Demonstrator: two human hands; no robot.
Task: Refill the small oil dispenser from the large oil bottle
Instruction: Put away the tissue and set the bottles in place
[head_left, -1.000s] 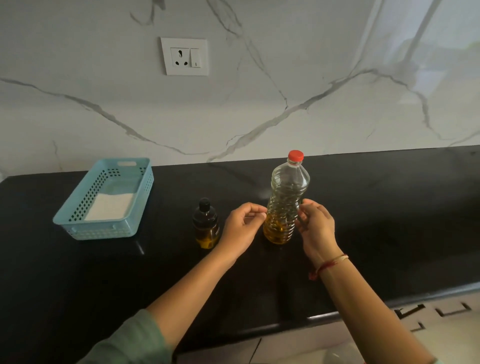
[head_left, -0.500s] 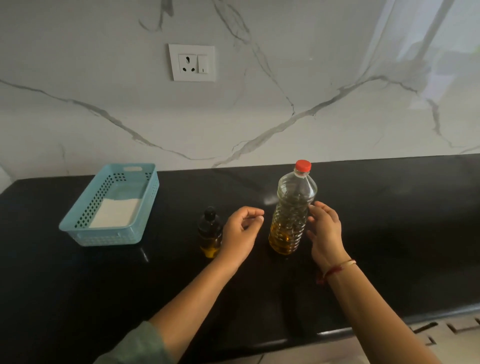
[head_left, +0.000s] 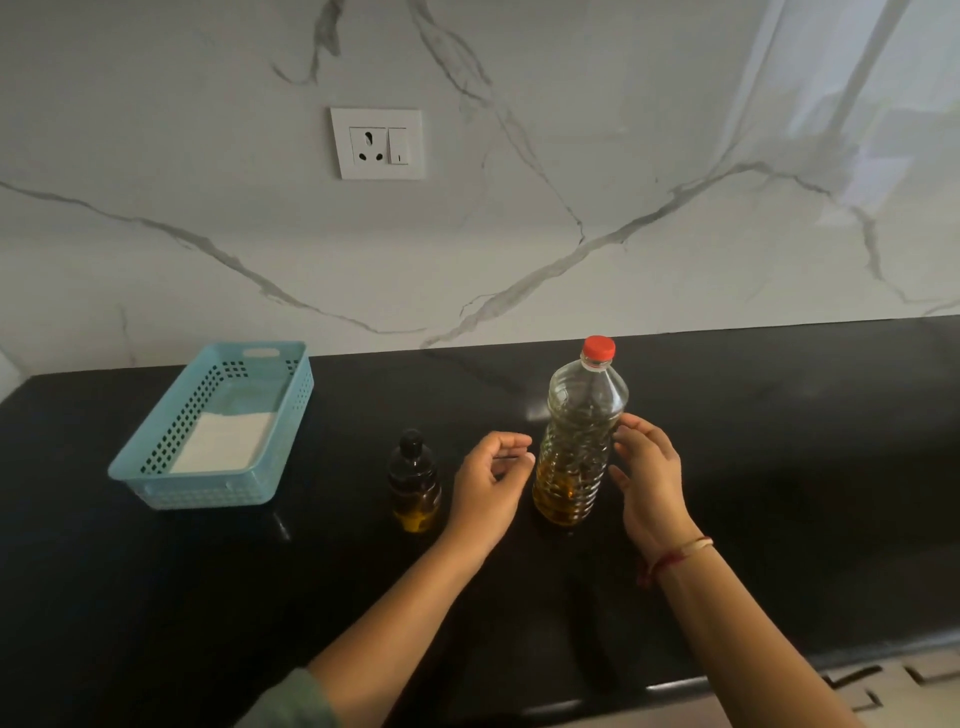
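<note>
The large clear oil bottle stands upright on the black counter with its red cap on and amber oil in its lower part. To its left stands the small dark oil dispenser with a black cap and a little oil at the bottom. My right hand hovers at the bottle's right side, its fingertips at or just off the plastic. My left hand is between the two bottles, fingers loosely curled, holding nothing and just short of the big bottle.
A light blue perforated basket with a white folded cloth inside sits at the left of the counter. A white wall socket is on the marble backsplash. The counter's front edge runs below my forearms.
Both hands have eased slightly away from the large bottle; my left hand's fingers have loosened. The view has tilted upward a little. Neither bottle has moved.
</note>
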